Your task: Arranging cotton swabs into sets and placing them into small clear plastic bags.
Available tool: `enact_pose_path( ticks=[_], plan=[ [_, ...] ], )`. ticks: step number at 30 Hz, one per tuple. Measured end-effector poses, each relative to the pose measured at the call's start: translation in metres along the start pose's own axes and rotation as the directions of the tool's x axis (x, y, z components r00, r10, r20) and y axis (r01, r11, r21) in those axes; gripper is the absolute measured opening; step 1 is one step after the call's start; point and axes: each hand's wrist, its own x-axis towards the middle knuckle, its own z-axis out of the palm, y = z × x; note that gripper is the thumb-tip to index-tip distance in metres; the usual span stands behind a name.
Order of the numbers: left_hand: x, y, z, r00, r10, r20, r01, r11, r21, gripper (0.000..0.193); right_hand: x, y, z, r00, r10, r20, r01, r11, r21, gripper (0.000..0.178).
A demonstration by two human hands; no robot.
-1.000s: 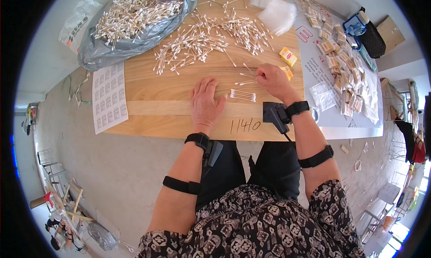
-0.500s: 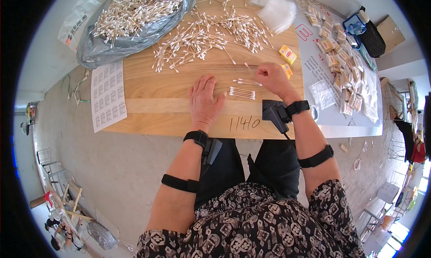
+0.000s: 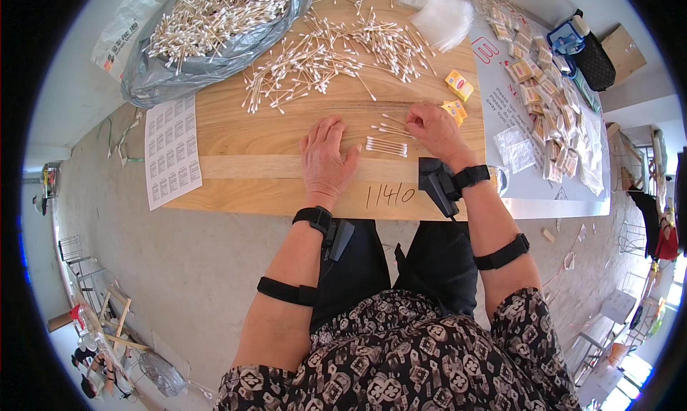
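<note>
My left hand [image 3: 328,153] lies flat on the wooden table, fingers stretched out, holding nothing. To its right is a neat row of several white-tipped cotton swabs [image 3: 386,147]. Just beyond the row lie a few more swabs [image 3: 391,129], angled, their right ends close to my right hand [image 3: 434,129]. That hand is closed in a pinch on one cotton swab [image 3: 393,120], which sticks out to the left with its white tip low over the table. My fingers hide its other end.
Loose swabs [image 3: 304,66] are heaped farther back. A grey plastic bag [image 3: 215,74] full of swabs stands at the far left, near a printed sheet [image 3: 174,153]. Beyond my right hand are small yellow boxes [image 3: 459,86] and clear bags [image 3: 444,21]. Packed bundles [image 3: 544,89] cover the right side.
My right hand has brought its cotton swab down and nearer, beside the angled swabs. My left hand has stayed in place.
</note>
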Motion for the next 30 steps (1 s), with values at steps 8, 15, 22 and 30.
enact_pose_path(
  ticks=[8, 15, 22, 30],
  plan=[
    [-0.002, -0.005, 0.001, 0.998, 0.037, -0.054, -0.035, 0.998, 0.044, 0.037, 0.025, -0.018, 0.013, 1.0, 0.0, 0.015, -0.002, 0.995, 0.102, 0.015],
    [0.0, 0.001, 0.003, 0.998, 0.043, -0.048, -0.041, 0.999, 0.033, 0.039, 0.063, -0.023, 0.043, 0.965, 0.006, -0.263, -0.038, 0.993, -0.115, 0.017],
    [0.0, -0.002, -0.002, 0.999, 0.025, -0.036, -0.026, 1.0, -0.009, 0.039, 0.025, 0.002, 0.012, 0.993, -0.035, -0.113, 0.03, 0.998, -0.047, 0.012],
    [0.0, -0.001, 0.001, 0.999, 0.017, -0.044, -0.017, 1.0, 0.001, 0.039, 0.052, -0.007, 0.004, 0.987, -0.01, -0.162, 0.031, 0.991, 0.127, 0.015]
  ],
)
